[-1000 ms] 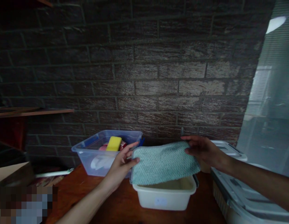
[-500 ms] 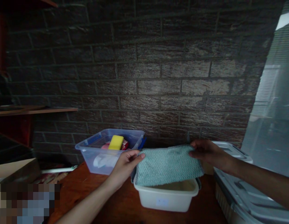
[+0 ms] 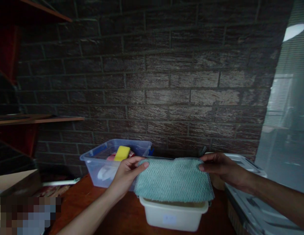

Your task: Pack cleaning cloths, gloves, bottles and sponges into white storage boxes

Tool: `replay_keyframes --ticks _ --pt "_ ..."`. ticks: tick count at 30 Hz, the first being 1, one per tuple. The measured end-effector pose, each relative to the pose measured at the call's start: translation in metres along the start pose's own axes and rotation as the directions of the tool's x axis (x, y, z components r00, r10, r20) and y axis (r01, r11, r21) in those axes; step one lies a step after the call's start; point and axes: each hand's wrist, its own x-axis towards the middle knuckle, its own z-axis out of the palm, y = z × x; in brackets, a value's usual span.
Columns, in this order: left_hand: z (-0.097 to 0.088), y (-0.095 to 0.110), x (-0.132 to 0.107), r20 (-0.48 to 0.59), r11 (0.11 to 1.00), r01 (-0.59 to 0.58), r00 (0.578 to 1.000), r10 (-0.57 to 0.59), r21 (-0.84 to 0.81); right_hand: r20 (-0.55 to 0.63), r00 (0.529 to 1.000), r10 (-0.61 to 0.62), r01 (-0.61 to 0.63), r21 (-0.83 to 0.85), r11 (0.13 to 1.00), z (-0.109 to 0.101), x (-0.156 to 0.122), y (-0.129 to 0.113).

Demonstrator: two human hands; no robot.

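A light green, textured cleaning cloth [image 3: 174, 179] with a dark netted edge is stretched between my two hands. My left hand [image 3: 131, 169] pinches its upper left corner between thumb and fingers. At the upper right corner, my right hand [image 3: 214, 164] grips the cloth the same way. The cloth hangs over a white plastic tub [image 3: 176, 213] with a small pale label on its front. Most of the tub's opening is hidden behind the cloth.
A clear bin [image 3: 93, 166] with blue handles holds a yellow sponge [image 3: 122, 153] and other items, back left. Lidded storage boxes [image 3: 267, 202] stand right on the wooden table [image 3: 125, 215]. A cardboard box [image 3: 17, 182] and shelf [image 3: 44, 119] are left; a brick wall [image 3: 154, 81] rises behind.
The cloth has levelled out and faces me more squarely, its lower edge slightly lower in view. Both hands keep their hold. The view has shifted a little.
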Motion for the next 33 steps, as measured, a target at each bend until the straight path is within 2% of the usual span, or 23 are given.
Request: replay_keyframes --ticks 3,9,16,21,26,30,33 --pt "-0.001 0.0 0.001 0.021 1.0 0.012 1.0 -0.013 0.029 0.059 0.998 0.024 -0.024 0.004 1.0 0.001 -0.003 0.003" --pt "0.001 -0.005 0.007 -0.006 0.999 -0.046 0.999 0.045 -0.017 -0.105 0.991 -0.079 0.062 -0.154 0.986 -0.007 0.003 0.014" --pt "0.007 -0.008 0.01 -0.009 0.992 0.032 0.999 -0.033 -0.123 -0.17 0.975 -0.141 0.1 -0.227 0.969 -0.007 0.002 0.01" --pt "0.007 -0.011 0.017 -0.093 0.974 0.034 0.994 -0.056 -0.222 -0.249 0.951 -0.183 0.126 -0.226 0.966 -0.009 0.004 0.016" --pt "0.006 -0.013 0.021 -0.132 0.988 -0.003 0.991 -0.017 -0.154 -0.24 0.953 -0.186 0.141 -0.193 0.971 -0.008 0.002 0.015" --pt "0.005 -0.01 0.018 -0.085 0.996 -0.015 0.996 0.007 -0.091 -0.299 0.929 -0.217 0.186 -0.13 0.974 -0.009 0.002 0.014" --pt "0.004 -0.007 0.016 -0.052 1.0 -0.005 0.999 0.005 -0.009 -0.299 0.934 -0.195 0.183 -0.069 0.981 -0.01 0.004 0.012"
